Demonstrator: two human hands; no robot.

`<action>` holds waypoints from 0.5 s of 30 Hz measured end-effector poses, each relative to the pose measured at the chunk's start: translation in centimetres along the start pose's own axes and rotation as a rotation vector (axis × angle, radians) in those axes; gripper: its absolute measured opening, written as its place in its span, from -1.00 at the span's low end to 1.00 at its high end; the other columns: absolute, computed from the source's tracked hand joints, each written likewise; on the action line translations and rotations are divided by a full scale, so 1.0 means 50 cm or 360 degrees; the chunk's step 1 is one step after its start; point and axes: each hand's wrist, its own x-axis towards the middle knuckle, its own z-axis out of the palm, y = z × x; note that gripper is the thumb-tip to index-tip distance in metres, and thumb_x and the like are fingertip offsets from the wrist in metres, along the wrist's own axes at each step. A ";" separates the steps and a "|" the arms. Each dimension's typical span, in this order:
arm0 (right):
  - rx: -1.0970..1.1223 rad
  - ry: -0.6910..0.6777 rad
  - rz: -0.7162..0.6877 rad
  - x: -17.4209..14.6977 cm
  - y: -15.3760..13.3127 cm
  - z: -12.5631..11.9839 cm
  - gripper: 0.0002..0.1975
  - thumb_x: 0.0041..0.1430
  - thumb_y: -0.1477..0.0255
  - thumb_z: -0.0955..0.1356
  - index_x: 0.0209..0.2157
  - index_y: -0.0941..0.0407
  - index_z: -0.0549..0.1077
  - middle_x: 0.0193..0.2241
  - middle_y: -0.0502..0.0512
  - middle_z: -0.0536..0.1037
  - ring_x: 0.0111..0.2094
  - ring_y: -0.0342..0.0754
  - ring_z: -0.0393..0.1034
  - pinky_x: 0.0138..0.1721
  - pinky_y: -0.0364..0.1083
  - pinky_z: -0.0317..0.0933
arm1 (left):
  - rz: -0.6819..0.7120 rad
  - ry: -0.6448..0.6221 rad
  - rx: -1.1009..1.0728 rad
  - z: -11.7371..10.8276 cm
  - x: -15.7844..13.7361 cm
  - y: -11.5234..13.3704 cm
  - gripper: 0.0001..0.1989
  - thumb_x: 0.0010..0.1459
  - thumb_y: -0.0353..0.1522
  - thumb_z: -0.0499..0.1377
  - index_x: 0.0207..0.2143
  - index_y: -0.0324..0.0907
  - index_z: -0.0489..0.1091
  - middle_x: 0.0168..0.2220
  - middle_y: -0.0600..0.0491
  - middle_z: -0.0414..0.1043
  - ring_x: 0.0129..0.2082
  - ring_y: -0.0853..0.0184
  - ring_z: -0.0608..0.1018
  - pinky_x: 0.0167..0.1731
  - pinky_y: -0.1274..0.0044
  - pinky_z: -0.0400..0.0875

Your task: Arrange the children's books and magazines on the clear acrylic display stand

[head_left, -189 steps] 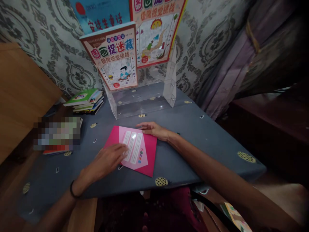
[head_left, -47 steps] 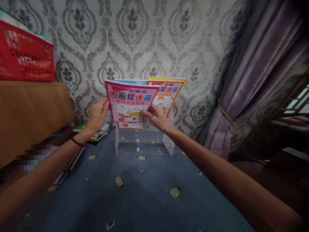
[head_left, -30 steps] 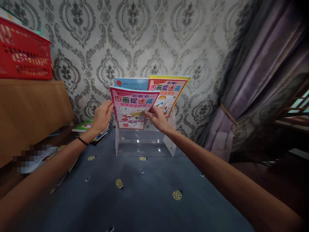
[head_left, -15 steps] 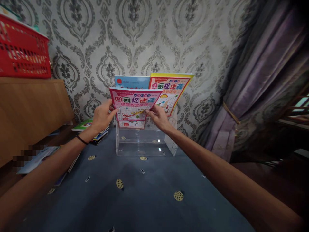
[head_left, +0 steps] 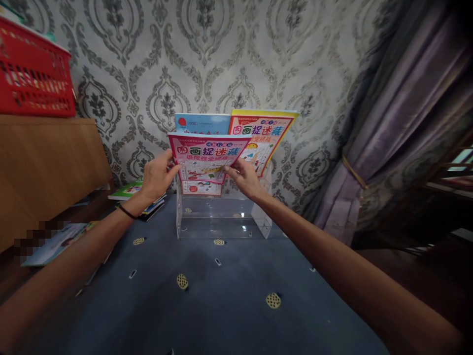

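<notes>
A pink picture book [head_left: 212,150] with Chinese lettering is held between both hands, tilted, above the front tiers of a clear acrylic rack [head_left: 221,228]. My left hand [head_left: 158,176] pinches its left edge, thumb on the cover. On the lower right edge, my right hand [head_left: 244,178] grips with the thumb in front; its other fingers are partly hidden behind the book. Farther back on the rack stand a blue book [head_left: 203,121], partly covered by the pink one, and a yellow-edged book [head_left: 266,138]. A strip of another illustrated cover shows below the pink book.
The rack stands on a dark blue cloth [head_left: 221,305] with pineapple prints, near a patterned wall. Stacked books [head_left: 127,191] lie at the left, beside a wooden cabinet [head_left: 48,167] bearing a red basket [head_left: 35,69]. A purple curtain [head_left: 347,197] hangs at right.
The pink book has shifted very slightly to the right and tilts a little more, with both hands still on it. The camera view has moved slightly.
</notes>
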 end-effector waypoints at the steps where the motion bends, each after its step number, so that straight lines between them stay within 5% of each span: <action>1: -0.0010 -0.0011 0.0015 0.002 0.000 -0.001 -0.60 0.18 0.11 0.39 -0.06 0.06 0.49 -0.11 0.16 0.62 -0.09 0.12 0.51 0.00 0.14 0.40 | -0.0006 -0.0010 -0.0001 0.000 0.001 -0.001 -0.81 0.21 -0.28 0.20 -0.17 -0.18 0.39 -0.33 0.02 0.57 -0.37 0.24 0.58 -0.29 0.48 0.36; 15: -0.0176 -0.0115 0.0057 0.031 0.004 -0.014 -0.69 0.22 0.38 0.33 -0.01 0.09 0.47 -0.06 0.16 0.61 -0.02 0.13 0.49 0.03 0.16 0.40 | -0.0044 -0.0049 0.0022 0.002 0.018 -0.003 -0.81 0.20 -0.25 0.18 -0.19 -0.16 0.38 -0.35 0.03 0.58 -0.37 0.22 0.59 -0.30 0.47 0.35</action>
